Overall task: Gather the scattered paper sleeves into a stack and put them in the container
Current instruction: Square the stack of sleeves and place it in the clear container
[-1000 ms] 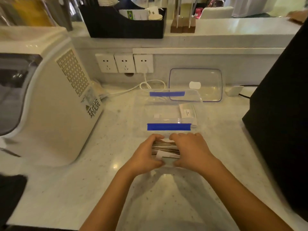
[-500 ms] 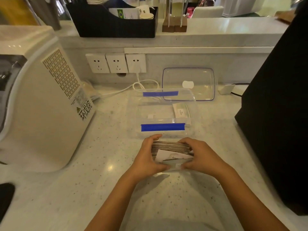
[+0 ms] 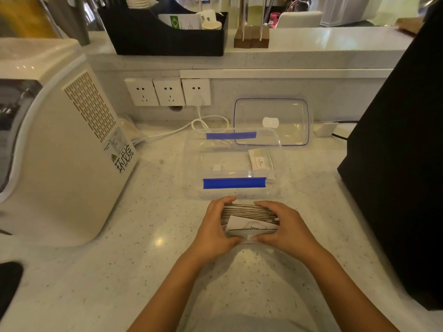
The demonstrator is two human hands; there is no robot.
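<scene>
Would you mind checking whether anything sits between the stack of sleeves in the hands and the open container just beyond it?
Nothing visible blocks the way. The stack of sleeves, held between the left hand and right hand, sits just short of the clear container's near wall. The container is open on top; its lid leans behind it. One sleeve already lies inside, at the right.

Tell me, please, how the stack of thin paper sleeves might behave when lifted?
The stack of thin paper sleeves probably fans or slips apart: one white sleeve already sits askew. Likely light. Both hands, left hand and right hand, squeezing its ends should help.
</scene>
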